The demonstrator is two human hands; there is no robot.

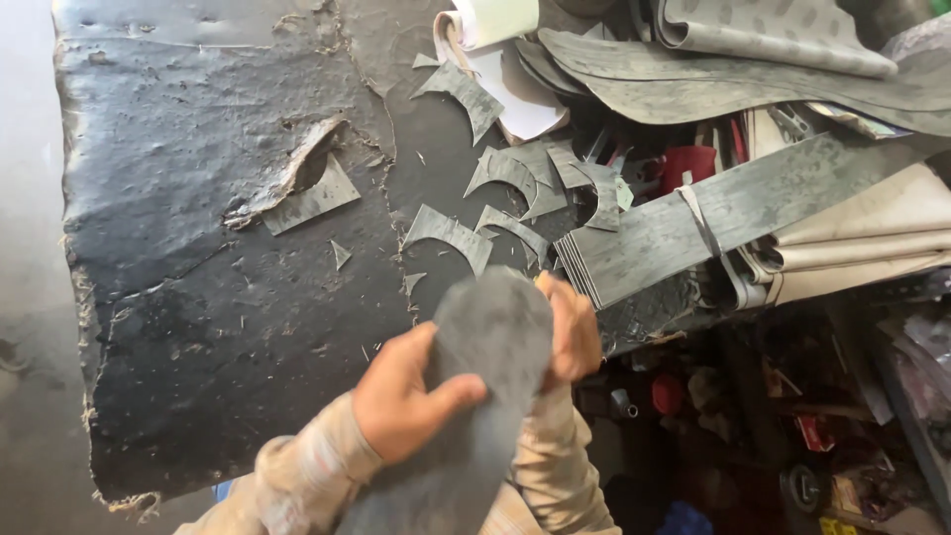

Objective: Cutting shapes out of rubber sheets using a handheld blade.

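closest to the lens at bottom centre is a grey sole-shaped cutout (pixel 485 396), with the left hand (pixel 401 396) wrapped around its left edge, thumb pressed flat across the face and fingers curled behind. the right hand (pixel 570 332) is mostly hidden behind the cutout's upper right edge, closed on it as far as i can see. the cutout's lower end runs off frame, and the pile (pixel 753 416) at lower right is too dark to sort out.

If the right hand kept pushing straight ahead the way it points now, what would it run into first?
Probably the banded stack of grey strips, lying just beyond the right hand, which grips the sole-shaped grey piece with the left hand. Depth is unclear from this single view.
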